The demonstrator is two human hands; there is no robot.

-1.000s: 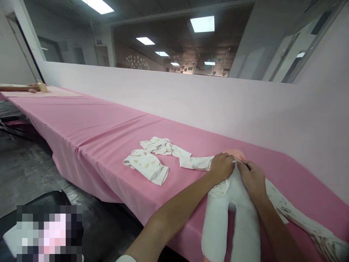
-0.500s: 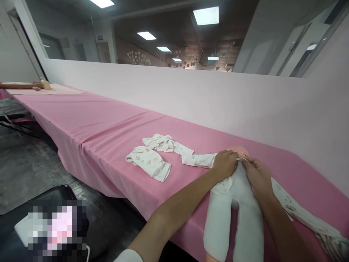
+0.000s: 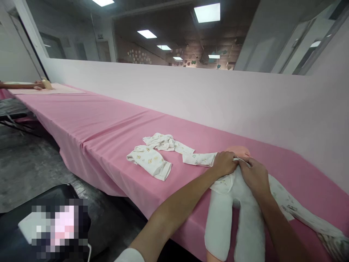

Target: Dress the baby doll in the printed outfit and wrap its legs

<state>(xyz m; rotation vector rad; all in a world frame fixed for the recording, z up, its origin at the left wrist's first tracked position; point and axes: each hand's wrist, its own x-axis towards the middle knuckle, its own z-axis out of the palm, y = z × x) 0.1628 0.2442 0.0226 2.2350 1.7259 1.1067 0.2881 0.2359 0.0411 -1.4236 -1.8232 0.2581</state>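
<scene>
Baby shirt (image 3: 224,183): white with a small print, around the upper body of the doll, at the right near part of the table; one sleeve lies out to the left, the other side spreads to the right.
Left hand (image 3: 225,163): on the left side of the doll's chest, fingers bent and closed together, pinching the white edge of the shirt.
Right hand (image 3: 255,176): just beside the left, thumb and fingers nearly closed on the same white edge.
Doll (image 3: 236,196): on its back, peach head at the far end, plump white legs towards the near edge, a little apart.
Printed garments (image 3: 149,162): two white pieces left of the doll, the nearer one spread fairly flat, the farther one crumpled.
Striped cloth (image 3: 334,245): at the right near corner, partly cut off by the view.
Table (image 3: 114,127): long, under a pink cover with creases, running to the far left along a white wall (image 3: 174,91).
Far left end: another person's forearm (image 3: 19,86) rests by a yellowish bottle (image 3: 47,84) on a pale sheet (image 3: 65,89).
Near left: a black chair (image 3: 61,193) bears items too pixelated to tell.
</scene>
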